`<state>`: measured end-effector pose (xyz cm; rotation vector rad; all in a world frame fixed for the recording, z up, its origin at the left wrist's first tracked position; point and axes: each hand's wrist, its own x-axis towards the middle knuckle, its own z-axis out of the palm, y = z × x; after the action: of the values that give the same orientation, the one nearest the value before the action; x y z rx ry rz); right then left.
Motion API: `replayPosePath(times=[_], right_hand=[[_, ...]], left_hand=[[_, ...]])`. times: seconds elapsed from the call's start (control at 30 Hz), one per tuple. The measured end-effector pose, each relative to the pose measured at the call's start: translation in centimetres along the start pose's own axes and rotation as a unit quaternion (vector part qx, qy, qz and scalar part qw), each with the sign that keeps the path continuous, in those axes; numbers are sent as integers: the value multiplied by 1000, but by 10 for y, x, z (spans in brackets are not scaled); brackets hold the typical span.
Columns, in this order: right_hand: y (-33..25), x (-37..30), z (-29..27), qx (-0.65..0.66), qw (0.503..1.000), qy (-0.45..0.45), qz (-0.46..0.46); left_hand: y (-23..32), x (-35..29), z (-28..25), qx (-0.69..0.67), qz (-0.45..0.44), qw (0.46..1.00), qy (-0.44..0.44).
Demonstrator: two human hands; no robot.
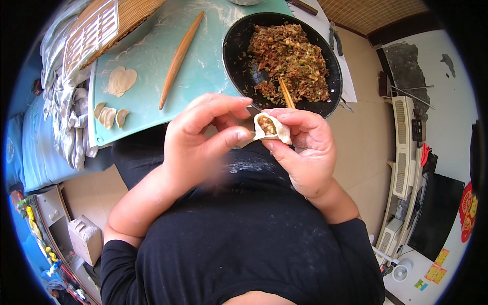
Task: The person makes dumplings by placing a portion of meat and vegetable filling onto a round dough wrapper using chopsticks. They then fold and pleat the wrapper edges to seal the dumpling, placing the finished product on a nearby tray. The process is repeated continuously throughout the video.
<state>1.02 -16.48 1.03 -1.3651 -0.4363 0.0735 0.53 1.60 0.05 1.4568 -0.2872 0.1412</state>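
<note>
My right hand (pixel 311 152) pinches a partly folded dumpling (pixel 268 127) between thumb and fingers. Its wrapper gapes on the side facing left, and brown filling shows inside. Close to that side is my left hand (pixel 203 134), thumb and forefinger apart with nothing between them; the thumb tip is at the wrapper's edge, and I cannot tell if it touches. Just beyond my hands, a black pan (pixel 235 66) holds minced filling (pixel 292 58) with green bits. Wooden chopsticks (pixel 286 93) lean in the filling, their near ends hidden behind my right hand.
A pale green mat (pixel 145 104) dusted with flour bears a wooden rolling pin (pixel 181 60), stacked round wrappers (pixel 122 81) and several folded dumplings (pixel 108 116). At the far left stands a woven bamboo tray (pixel 129 23); crumpled grey-white cloth (pixel 76 114) hangs beside the mat.
</note>
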Motion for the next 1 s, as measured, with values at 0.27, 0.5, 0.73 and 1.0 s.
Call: replayPosePath(times=[0.27,0.5,0.73,1.0], right_hand=[[-3,1,0,-13,998,-28,56],[1,3,6,-34,998,15,55],[2,2,6,-43,998,7,45],[1,-1,5,-31,998,-16,57]], left_hand=[[-4,6,-9,54,-24,996,-67],[-1,3,6,48,14,999,15],[2,-1,12,204,130,969,45],[5,-1,8,264,188,946,14]])
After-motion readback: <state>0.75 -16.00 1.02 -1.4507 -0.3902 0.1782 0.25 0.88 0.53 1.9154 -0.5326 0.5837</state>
